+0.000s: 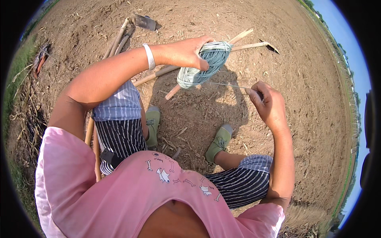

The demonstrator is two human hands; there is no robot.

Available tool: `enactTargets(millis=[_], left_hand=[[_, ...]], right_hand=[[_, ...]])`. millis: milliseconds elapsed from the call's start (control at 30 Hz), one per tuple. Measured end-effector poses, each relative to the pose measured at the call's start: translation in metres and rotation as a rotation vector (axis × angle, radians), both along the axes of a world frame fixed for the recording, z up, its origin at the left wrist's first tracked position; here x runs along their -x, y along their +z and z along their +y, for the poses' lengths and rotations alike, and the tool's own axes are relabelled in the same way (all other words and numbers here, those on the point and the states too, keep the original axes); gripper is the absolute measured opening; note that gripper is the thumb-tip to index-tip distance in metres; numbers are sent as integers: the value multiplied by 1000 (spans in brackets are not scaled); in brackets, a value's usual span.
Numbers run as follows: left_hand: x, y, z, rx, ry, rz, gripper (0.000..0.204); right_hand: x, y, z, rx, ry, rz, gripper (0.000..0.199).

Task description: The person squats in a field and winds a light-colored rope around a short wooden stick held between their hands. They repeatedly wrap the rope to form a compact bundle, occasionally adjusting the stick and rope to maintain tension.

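Along the left edge of the soil (313,115): green grass (14,79), dry stalks (25,115) and, a little further in, a reddish scrap (39,63).
Hoe (145,22): lies toward the soil's far left corner, its flat metal blade turned right; two wooden handles (116,39) run side by side there.
Left shoe (152,123): green, planted on the soil, its toe pointing away from the body.
Left hand (183,52): white band (149,56) at the wrist; grip wrapped around the twine (214,57), thumb across its near face, fingertips mostly hidden.
Twine: pale blue-green, wound in a thick oval bundle, held tilted above the soil between the two hands.
Stick (172,92): runs lengthwise through the bundle, poking out at both ends.
Right shoe (219,142): also green, on the soil.
Strand (230,85): thin and straight, reaching from near the bundle's lower side to the right hand (271,104).
Right hand: well apart from the bundle; grip pinching the strand between thumb and forefinger, other fingers curled in.
Dark blade (273,48): at the end of a pole (254,46) passing behind the twine.
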State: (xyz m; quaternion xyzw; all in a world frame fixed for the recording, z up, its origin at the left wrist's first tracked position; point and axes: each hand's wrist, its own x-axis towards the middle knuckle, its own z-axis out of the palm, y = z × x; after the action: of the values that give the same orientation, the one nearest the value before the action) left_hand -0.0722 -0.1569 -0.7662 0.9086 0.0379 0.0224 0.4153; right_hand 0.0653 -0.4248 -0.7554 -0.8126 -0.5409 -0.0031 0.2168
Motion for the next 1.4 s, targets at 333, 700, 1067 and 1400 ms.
enactTargets(millis=[333,700,1067,1400], left_hand=[[12,-18,-47,-320,-472,-178,80],[-2,49,12,615,147,-608,64],[8,27,-11,930,47,-108,55],[4,-11,-23,-741,-341,32,77]], right_hand=[[-22,-5,-14,-51,-87,310,34],[-1,-12,8,-178,103,611,34],[-19,-53,13,149,13,498,28],[-2,12,-4,11,3,-131,26]])
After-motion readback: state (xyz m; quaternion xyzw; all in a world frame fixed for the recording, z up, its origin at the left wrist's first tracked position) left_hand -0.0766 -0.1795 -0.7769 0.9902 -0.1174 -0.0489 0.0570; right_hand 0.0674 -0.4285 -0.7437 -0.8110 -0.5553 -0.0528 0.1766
